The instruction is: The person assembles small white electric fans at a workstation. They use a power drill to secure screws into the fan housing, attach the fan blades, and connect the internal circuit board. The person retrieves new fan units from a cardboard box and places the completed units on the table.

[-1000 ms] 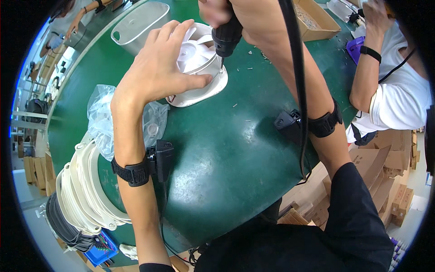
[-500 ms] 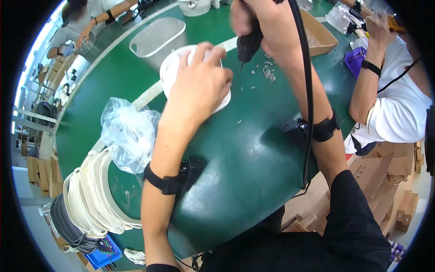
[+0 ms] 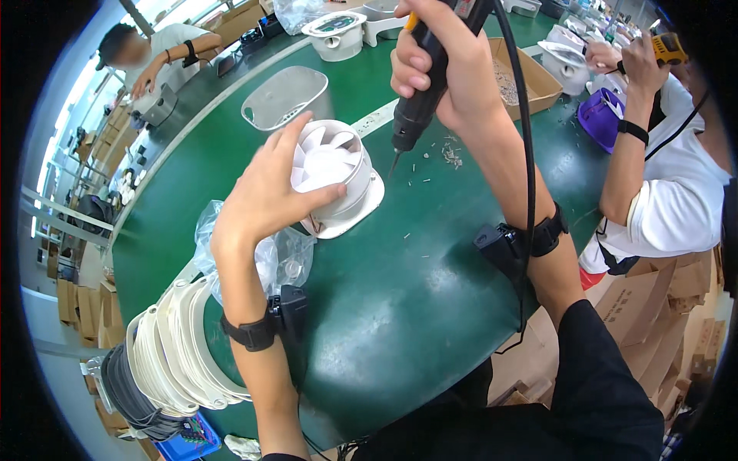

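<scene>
My left hand [image 3: 257,192] is wrapped around the near left side of a white round fan [image 3: 327,163], thumb at its front rim. Its blades face up, and a flat white flange at its base rests on the green table. In my right hand [image 3: 461,73] is a black corded electric screwdriver [image 3: 419,111], held tip down. The thin bit stands in the air right of the fan, apart from it. Behind the fan sits a grey oval tub [image 3: 286,86] with a handle slot. Small loose screws [image 3: 452,156] lie right of the bit.
A clear plastic bag [image 3: 296,257] lies by my left forearm, near stacked cream rings [image 3: 165,346]. A cardboard tray [image 3: 542,101] of small parts stands at the far right. The black cord [image 3: 524,192] hangs along my right arm. Co-workers sit at right and far left.
The fan has been turned so its blades now show on top, and my left hand has shifted from over it to its left side. The screwdriver has come down slightly and left.
</scene>
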A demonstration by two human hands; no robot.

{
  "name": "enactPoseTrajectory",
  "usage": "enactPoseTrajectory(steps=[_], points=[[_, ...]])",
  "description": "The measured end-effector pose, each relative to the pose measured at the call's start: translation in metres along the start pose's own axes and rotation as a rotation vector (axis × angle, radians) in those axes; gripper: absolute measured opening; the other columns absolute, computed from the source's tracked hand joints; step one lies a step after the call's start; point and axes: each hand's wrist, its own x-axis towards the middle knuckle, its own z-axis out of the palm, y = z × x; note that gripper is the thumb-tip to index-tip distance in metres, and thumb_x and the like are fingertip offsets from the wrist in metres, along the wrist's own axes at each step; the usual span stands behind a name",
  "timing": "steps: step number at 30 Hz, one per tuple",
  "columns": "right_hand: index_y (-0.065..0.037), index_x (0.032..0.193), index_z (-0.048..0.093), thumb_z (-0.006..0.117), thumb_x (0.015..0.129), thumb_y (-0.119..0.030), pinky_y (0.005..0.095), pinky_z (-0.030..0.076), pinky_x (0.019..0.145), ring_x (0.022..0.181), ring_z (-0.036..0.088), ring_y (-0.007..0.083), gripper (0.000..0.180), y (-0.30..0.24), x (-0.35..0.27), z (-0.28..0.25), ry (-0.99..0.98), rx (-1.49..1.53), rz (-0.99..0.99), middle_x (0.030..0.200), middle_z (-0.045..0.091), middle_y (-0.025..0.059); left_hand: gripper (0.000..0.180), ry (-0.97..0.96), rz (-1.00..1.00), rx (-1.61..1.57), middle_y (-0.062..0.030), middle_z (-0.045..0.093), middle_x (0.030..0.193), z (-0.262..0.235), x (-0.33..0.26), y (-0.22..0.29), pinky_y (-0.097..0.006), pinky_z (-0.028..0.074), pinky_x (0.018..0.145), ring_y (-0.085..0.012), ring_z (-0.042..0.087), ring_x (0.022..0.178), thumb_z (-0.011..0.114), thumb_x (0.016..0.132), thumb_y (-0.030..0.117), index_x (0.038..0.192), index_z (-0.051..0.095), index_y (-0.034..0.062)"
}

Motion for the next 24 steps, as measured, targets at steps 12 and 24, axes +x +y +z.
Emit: enactPoseTrajectory(steps=[12, 24], points=[[-0.014, 0.093, 0.056, 0.063, 0.102, -0.040, 0.0292, 0.038, 0.045, 0.043, 0.042, 0.0118, 0.028, -0.004, 0.006, -0.006, 0.035, 0.132, 0.074, 0.055, 0.041, -0.0025, 0.109, -0.107, 0.099, -0.046, -0.0242, 0.049, 0.148, -0.006, -0.003, -0.005, -0.044, 0.044, 0.113, -0.0389, 0.048, 0.139, 0.090, 0.070, 0.036, 0.160, 0.034, 0.0081], [-0.010, 0.101, 0.058, 0.057, 0.106, -0.040, 0.0286, 0.042, 0.046, 0.044, 0.046, 0.0106, 0.031, -0.005, -0.008, 0.008, -0.113, 0.168, -0.012, 0.056, 0.044, -0.0021, 0.111, -0.102, 0.077, -0.067, -0.0241, 0.054, 0.137, 0.005, 0.005, 0.003, -0.044, 0.049, 0.105, -0.0398, 0.057, 0.126, 0.095, 0.063, 0.035, 0.155, 0.040, 0.0061]])
